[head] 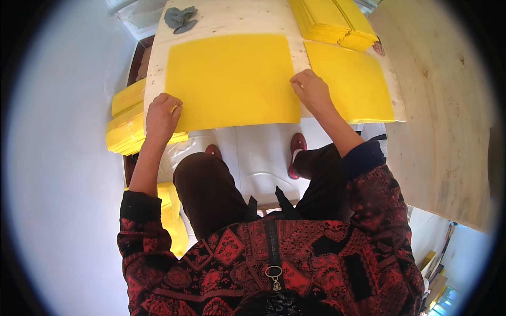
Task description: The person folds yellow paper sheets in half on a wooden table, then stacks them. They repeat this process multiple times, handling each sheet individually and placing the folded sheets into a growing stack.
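Note:
A large yellow paper-like sheet (233,79) lies before me on a pale wooden tabletop (233,19), its near edge at the table's front edge. My left hand (161,116) pinches the sheet near its left edge, close to the front corner. Farther up the opposite side, my right hand (313,90) has its curled fingertips on the right edge. The exact contact under the fingertips is partly hidden. Just right of my right hand lies another yellow sheet or flat stack (352,83), apart from the first.
Folded yellow stacks (324,19) stand at the back right. A crumpled grey cloth (180,19) lies at the back left. More yellow bundles (126,126) sit lower, left of the table. A wooden board (438,98) rises along the right. My knees are below the front edge.

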The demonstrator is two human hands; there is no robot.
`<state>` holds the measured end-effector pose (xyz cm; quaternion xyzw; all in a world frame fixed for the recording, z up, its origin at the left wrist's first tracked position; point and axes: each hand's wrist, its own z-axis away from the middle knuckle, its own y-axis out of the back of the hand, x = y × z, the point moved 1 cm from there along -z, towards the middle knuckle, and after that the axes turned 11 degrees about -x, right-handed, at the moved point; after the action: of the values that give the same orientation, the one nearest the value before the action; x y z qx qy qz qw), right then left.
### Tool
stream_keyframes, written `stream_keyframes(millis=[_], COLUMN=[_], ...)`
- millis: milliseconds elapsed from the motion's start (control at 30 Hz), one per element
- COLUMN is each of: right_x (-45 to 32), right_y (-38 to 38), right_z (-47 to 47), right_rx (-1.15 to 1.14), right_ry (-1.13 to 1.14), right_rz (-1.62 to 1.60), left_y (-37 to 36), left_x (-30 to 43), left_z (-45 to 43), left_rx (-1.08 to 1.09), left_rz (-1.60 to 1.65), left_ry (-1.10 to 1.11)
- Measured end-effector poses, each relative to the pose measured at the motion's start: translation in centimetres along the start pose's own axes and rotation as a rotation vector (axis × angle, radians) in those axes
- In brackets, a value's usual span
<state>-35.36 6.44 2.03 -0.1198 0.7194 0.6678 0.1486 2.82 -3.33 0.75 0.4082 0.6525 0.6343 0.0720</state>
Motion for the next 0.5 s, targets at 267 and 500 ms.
stream_keyframes(millis=[267, 500], right_x=[2.5, -1.4], right_y=[-1.1, -1.8], right_z=[-2.6, 8.9], right_rx=[-0.032, -0.188], right_ry=[-0.084, -0.881], right_rz=[0.038, -1.33], left_y=[-0.3, -1.3], left_x=[-4.5, 6.4], left_z=[-3.8, -6.2], left_rx=[-0.07, -0.06], left_rz=[-0.153, -0.018], left_ry=[0.045, -0.277])
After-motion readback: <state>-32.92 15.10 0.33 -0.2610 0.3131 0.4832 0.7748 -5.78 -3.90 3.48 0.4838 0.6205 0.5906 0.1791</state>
